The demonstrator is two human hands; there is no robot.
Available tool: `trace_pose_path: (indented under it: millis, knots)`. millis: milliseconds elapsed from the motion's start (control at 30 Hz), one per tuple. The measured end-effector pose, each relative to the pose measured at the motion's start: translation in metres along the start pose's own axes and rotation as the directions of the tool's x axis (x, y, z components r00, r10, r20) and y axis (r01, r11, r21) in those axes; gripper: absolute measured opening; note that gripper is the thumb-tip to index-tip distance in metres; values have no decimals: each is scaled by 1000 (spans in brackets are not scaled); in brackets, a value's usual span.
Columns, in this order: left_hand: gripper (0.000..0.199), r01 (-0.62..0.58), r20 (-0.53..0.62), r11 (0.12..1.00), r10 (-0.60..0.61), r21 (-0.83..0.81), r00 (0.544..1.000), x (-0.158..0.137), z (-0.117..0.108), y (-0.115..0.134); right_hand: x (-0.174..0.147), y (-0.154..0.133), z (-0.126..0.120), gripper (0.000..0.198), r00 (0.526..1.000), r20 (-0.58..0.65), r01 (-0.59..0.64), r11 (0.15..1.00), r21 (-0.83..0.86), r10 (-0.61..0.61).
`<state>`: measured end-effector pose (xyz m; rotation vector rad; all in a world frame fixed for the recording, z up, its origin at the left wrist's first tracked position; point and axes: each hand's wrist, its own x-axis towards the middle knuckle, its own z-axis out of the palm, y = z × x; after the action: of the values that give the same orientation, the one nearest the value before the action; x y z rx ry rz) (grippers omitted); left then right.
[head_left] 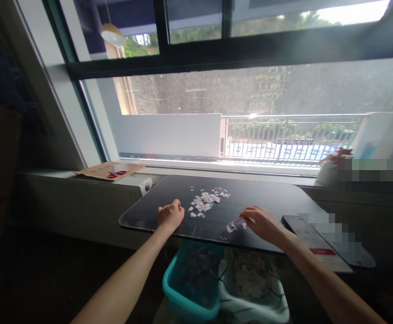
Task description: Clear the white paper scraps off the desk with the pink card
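My left hand (172, 216) rests as a closed fist near the front edge of the dark table (250, 193). Whatever is inside that fist, if anything, is hidden. To its right lies a loose pile of small white paper pieces (206, 201). My right hand (263, 221) is pinched on a thin, see-through, pinkish-edged piece (235, 221), held low over the tabletop. A few white scraps (230, 228) show at or under this piece; I cannot tell whether they are inside it.
Under the front edge stand a turquoise basket (169, 288) and a pale green basket (280, 301), both holding many small pieces. A flat dark-and-white item (309, 238) lies right of my right hand. Red-handled scissors (117, 173) rest on brown paper (95, 171) by the window.
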<state>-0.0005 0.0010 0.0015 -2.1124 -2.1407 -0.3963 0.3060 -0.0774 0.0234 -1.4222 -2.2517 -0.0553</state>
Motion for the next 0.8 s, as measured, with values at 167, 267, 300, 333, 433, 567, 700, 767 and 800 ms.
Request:
trace_pose_path:
  millis: [167,267,300,333,433,567,700,767,800]
  knots:
    - [26,18,2,1000,-18,-10,1000,1,2,0,-33,20,-18,33,977,-81,-194,981,30,196]
    - [26,9,0,1000,-9,-12,1000,1,0,0,-40,24,-14,36,971,-55,-226,966,123,234]
    - [26,5,-3,1000,-5,-11,1000,0,-1,0,-41,24,-12,36,972,-54,-219,967,132,228]
    - [26,2,-5,1000,-2,-10,1000,0,-1,0,-41,24,-10,36,973,-61,-213,968,131,222]
    - [27,0,-8,1000,0,-4,1000,0,-1,0,-44,21,-9,35,973,-70,-213,971,112,221]
    - [27,4,1,1000,-4,7,1000,1,0,-1,-48,14,-17,36,966,1,-258,959,114,260]
    - [26,0,1,1000,0,11,1000,1,0,-1,-46,7,-21,36,958,17,-288,952,100,288]
    - [25,-2,-2,1000,2,10,1000,1,0,-1,-47,4,-21,36,958,32,-286,952,107,285]
    - [25,-2,-3,1000,2,10,1000,1,0,-1,-49,2,-21,36,959,45,-284,951,120,280]
